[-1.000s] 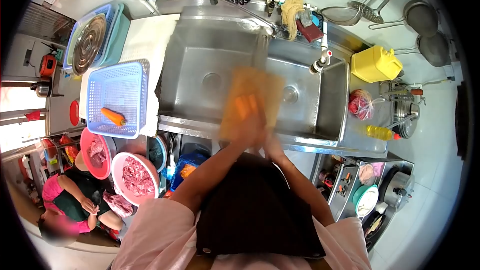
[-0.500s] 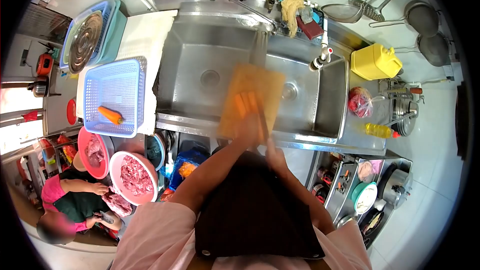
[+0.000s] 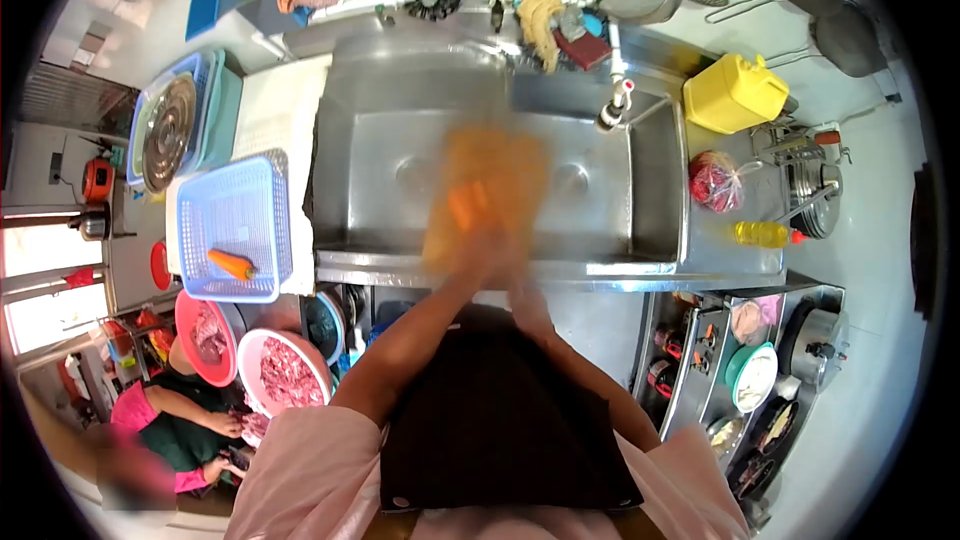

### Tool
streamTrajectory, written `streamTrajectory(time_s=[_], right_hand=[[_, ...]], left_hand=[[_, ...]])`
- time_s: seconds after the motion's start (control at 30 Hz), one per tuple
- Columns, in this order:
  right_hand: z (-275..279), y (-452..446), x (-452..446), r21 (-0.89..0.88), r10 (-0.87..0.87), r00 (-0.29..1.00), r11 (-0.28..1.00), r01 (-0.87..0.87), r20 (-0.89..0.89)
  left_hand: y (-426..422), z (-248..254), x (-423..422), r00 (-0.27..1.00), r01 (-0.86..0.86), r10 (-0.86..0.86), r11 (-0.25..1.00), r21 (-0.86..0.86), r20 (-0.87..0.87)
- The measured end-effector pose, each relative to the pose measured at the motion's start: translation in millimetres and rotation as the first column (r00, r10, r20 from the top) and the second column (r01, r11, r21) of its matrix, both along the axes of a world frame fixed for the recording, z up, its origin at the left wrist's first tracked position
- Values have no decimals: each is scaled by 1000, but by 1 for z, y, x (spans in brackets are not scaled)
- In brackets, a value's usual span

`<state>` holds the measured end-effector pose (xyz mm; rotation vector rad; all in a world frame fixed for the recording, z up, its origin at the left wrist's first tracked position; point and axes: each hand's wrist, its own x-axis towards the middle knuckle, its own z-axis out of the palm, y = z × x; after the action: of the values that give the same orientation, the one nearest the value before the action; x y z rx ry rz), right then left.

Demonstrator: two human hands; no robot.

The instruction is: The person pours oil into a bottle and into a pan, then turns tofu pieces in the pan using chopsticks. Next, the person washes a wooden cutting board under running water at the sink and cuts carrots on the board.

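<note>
Across the sink lies a yellowish wooden cutting board, smeared by motion. Orange carrot pieces are on its middle. My left hand is closed over their near end, its fingers blurred. My right hand is at the board's near right edge, closed around a knife handle; the blade is too blurred to make out now, though it shows clearly half a second ago. To the left, a whole carrot lies in a blue plastic basket.
A faucet rises at the sink's back right. A yellow jug and an oil bottle stand to the right. At lower left, a co-worker's hand is near a pink bowl of cut meat.
The view has shifted and tilted, so the sink's surroundings sit differently in it. The board and both hands are more blurred. The knife blade, visible earlier beside the carrot pieces, is now lost in blur.
</note>
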<state>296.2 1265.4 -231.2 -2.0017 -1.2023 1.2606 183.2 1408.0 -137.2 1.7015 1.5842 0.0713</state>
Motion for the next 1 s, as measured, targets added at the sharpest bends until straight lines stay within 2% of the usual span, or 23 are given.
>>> streamTrajectory(time_s=[0.07,0.1,0.13,0.17,0.23,0.3,0.33,0.37,0.4,0.47,0.5,0.6,0.7,0.8,0.9,1.0], right_hand=[[-10,4,5,-44,-33,992,999,28,-118],[3,6,8,-109,-34,993,994,22,-110],[15,9,11,-174,-34,994,985,16,-101],[35,9,16,-186,-51,989,982,25,-136],[73,12,27,-168,-95,978,984,64,-183],[74,11,36,-199,-151,967,974,109,-206],[73,11,41,-213,-175,961,969,129,-216],[63,8,46,-319,-246,928,935,152,-279],[63,5,47,-314,-221,931,941,125,-290],[62,3,51,-306,-172,937,949,75,-305],[63,2,52,-295,-146,918,955,33,-369],[57,2,62,-408,-194,873,913,-7,-448],[48,5,74,-369,-44,972,928,-46,-229],[64,11,75,-261,89,995,960,-97,-42],[71,14,82,-250,217,975,947,-202,36],[78,13,99,-315,211,977,929,-196,14]], left_hand=[[-1,-13,-5,995,68,-57,986,152,-76],[-12,-68,-25,998,71,-68,970,235,-18],[-15,-97,-34,995,69,-86,948,311,41],[-10,-33,-23,975,-90,79,995,47,207],[-16,-44,-26,978,-202,177,936,289,111],[-18,-87,-36,920,-388,332,842,376,206],[-15,-98,-34,917,-399,365,842,362,162],[-10,-109,-30,910,-412,397,841,351,119],[-3,-107,-23,901,-427,427,838,341,77],[6,-92,-9,908,-413,419,883,223,20],[6,-81,-2,911,-405,412,901,155,-10],[9,-68,1,946,-314,319,945,92,-50],[6,-50,5,947,-291,296,955,56,-128],[2,-51,9,938,-278,284,959,57,-199],[-5,-79,4,931,-276,308,945,175,-197],[-20,-76,11,935,-261,297,946,192,-195]])
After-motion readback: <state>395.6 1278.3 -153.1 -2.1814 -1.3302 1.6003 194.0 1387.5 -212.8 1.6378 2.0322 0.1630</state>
